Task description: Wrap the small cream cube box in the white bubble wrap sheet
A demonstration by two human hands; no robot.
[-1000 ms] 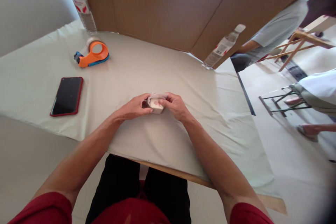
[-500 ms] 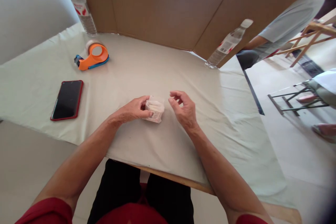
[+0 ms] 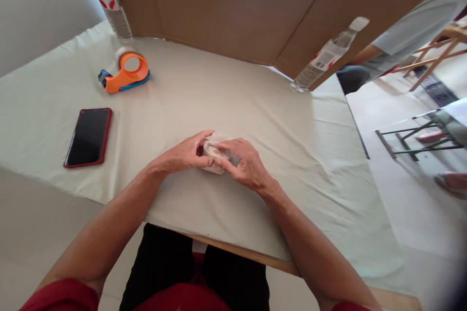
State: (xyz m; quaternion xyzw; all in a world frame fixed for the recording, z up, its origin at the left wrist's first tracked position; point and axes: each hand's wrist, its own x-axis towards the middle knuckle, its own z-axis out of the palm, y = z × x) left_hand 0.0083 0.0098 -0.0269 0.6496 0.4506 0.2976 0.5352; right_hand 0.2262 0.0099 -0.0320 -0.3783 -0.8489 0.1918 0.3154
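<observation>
Small box (image 3: 214, 169), in thin, pale wrapping (image 3: 220, 137), sits on the counter (image 3: 219, 218) directly before the person. It appears light and fairly stiff; the wrapping looks soft, possibly slippery. Opposite sides seem the surest hold. Left hand (image 3: 190, 152) grips the box's left side, thumb nearest. Right hand (image 3: 245, 163) arches over its right; whether it pinches cannot be told.

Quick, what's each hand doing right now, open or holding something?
Left hand: closed, holding the small wrapped box.
Right hand: curled over the box's right side; firm grip cannot be told.
</observation>
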